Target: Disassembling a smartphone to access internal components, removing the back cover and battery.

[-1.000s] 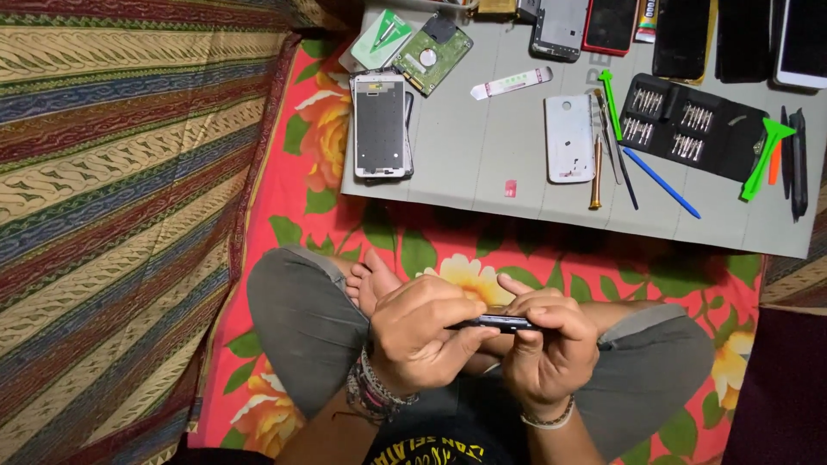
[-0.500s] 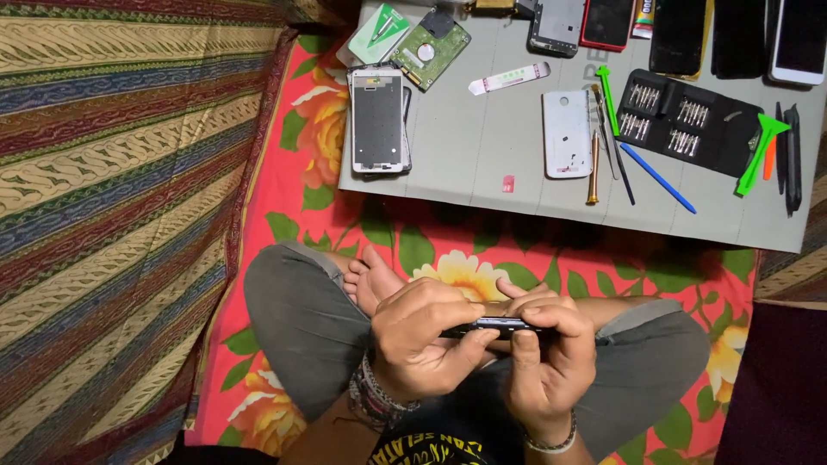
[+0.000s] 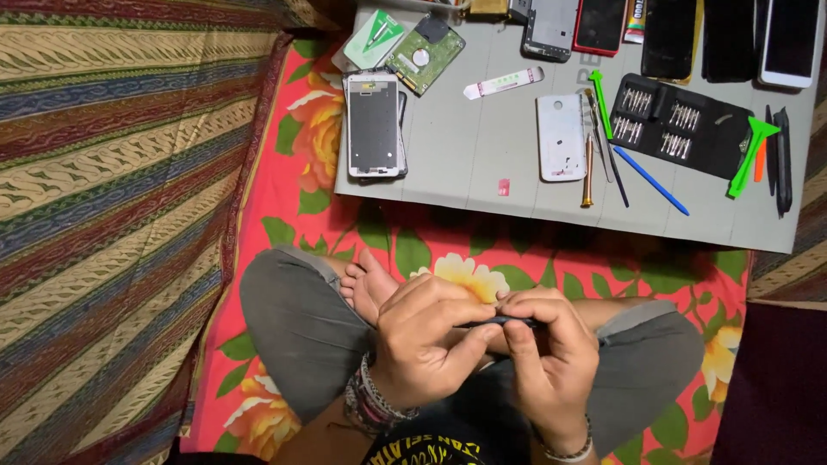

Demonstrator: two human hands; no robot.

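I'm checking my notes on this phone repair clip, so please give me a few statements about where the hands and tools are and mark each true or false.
1. Both the left hand and the right hand grip the thin dark flat phone part over the lap. True.
2. The white phone back cover lies on the red floral cloth. False: it lies on the grey work board.
3. The black case of screwdriver bits lies open on the board. True.
4. The brass-handled screwdriver is in the right hand. False: it lies on the board beside the white cover.
5. The white-framed phone with a dark screen sits at the board's left edge. True.
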